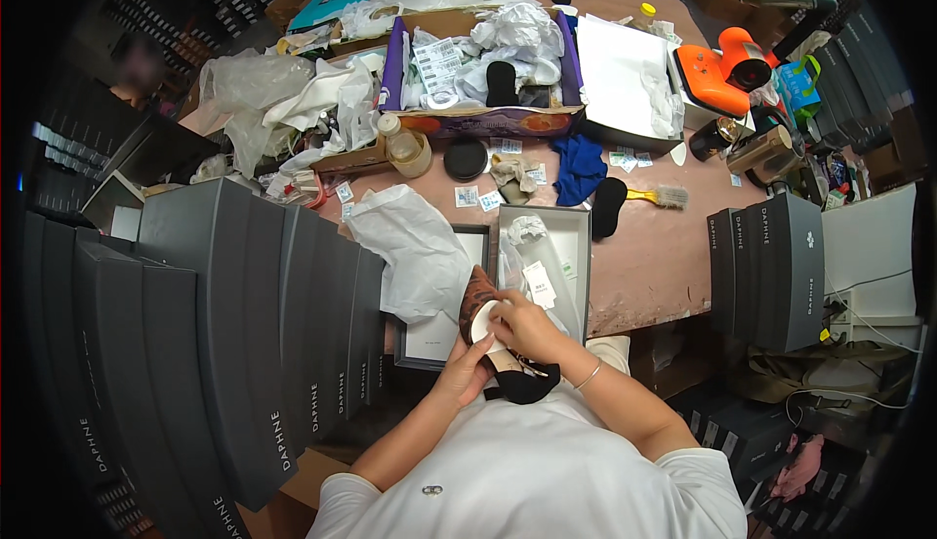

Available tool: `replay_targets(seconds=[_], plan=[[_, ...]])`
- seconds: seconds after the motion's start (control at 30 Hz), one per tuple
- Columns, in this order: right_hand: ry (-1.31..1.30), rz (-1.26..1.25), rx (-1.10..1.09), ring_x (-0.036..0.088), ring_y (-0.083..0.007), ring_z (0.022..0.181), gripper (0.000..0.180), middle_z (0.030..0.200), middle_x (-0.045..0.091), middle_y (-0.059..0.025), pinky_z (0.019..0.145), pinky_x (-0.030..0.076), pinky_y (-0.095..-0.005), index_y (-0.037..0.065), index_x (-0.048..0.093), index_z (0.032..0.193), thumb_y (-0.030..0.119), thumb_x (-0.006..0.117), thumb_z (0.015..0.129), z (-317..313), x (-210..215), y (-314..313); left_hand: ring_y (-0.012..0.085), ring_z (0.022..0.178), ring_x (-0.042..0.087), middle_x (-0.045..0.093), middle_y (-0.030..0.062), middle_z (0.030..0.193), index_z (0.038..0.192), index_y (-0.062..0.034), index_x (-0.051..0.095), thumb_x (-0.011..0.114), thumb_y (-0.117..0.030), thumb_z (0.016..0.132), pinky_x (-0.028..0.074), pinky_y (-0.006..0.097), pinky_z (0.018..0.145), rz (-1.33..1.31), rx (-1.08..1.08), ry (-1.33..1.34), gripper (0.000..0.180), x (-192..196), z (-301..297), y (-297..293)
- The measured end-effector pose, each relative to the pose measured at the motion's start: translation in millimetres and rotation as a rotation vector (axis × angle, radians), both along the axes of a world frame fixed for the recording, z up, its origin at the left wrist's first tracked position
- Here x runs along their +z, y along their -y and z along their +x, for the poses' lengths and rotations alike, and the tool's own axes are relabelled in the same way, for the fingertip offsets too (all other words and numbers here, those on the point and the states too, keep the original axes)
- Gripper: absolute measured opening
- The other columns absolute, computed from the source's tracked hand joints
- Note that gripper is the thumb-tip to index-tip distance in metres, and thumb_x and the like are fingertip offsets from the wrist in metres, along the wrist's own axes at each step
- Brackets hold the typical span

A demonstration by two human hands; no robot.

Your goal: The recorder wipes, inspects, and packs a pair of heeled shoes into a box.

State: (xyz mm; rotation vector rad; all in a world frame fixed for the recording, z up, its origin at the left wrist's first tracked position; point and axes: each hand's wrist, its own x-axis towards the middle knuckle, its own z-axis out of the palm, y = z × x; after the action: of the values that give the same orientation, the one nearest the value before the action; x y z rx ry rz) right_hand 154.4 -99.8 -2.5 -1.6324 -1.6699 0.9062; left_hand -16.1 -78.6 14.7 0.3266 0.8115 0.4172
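Close to my body I hold a pointed shoe with a brown patterned toe (474,292) and a black heel part (527,384). My left hand (465,371) is wrapped around its side from below. At the shoe's opening lies a white oval piece (483,323), perhaps an insole. The fingers of my right hand (527,329) are curled in and pinched at its edge; the fingertips are partly hidden. Beneath the shoe stands an open grey shoebox (586,246) with white paper and a tag in it. Its dark-rimmed lid (427,342) lies to the left, partly under white tissue paper (415,251).
Stacked dark grey shoeboxes (220,324) rise at my left; others (791,266) stand at the right. Farther back are a purple carton (390,70) of crumpled paper, a glass bottle (400,141), a blue cloth (579,166), a brush (664,196) and an orange device (711,80).
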Motion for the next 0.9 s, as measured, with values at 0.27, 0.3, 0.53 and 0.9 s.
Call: replay_targets(seconds=[0.27, 0.3, 0.53, 0.9], plan=[[-0.086, -0.131, -0.022, 0.060, -0.0343, 0.091, 0.048, 0.109, 0.056, -0.0168, 0.079, 0.050, -0.0378, 0.005, 0.054, 0.121, 0.026, 0.072, 0.081, 3.0, 21.3, -7.5, 0.0248, 0.123, 0.047, 0.044, 0.0082, 0.134, 0.142, -0.0160, 0.027, 0.055, -0.027, 0.096, 0.042, 0.046, 0.100, -0.021, 0.178, -0.003, 0.055, -3.1, 1.8, -0.8], [-0.071, -0.189, -0.019, 0.060, -0.0336, 0.089, 0.051, 0.107, 0.056, -0.0162, 0.078, 0.050, -0.0379, 0.005, 0.053, 0.122, 0.028, 0.072, 0.081, -0.5, 25.3, -5.2, 0.0254, 0.120, 0.049, 0.046, 0.0088, 0.132, 0.141, -0.0151, 0.030, 0.055, -0.030, 0.096, 0.042, 0.047, 0.100, -0.003, 0.216, -0.030, 0.053, -2.7, 2.7, -0.1], [-0.023, -0.226, 0.082, 0.060, -0.0328, 0.089, 0.059, 0.102, 0.056, -0.0157, 0.076, 0.050, -0.0382, 0.005, 0.057, 0.124, 0.038, 0.074, 0.077, -21.2, 38.1, 20.1, 0.0212, 0.108, 0.055, 0.055, 0.0076, 0.120, 0.130, -0.0098, 0.045, 0.039, -0.064, 0.092, 0.046, 0.035, 0.091, -0.071, 0.207, 0.021, 0.067, -12.1, -9.3, 8.1], [0.058, 0.136, -0.262, 0.061, -0.0322, 0.085, 0.030, 0.091, 0.060, -0.0120, 0.067, 0.050, -0.0397, 0.003, 0.062, 0.093, 0.026, 0.073, 0.077, 32.4, 2.3, -20.9, 0.0202, 0.086, 0.063, 0.059, 0.0096, 0.107, 0.128, -0.0074, 0.043, 0.055, -0.022, 0.092, 0.053, 0.035, 0.077, 0.019, 0.096, -0.172, 0.041, -7.5, -1.4, 3.0]])
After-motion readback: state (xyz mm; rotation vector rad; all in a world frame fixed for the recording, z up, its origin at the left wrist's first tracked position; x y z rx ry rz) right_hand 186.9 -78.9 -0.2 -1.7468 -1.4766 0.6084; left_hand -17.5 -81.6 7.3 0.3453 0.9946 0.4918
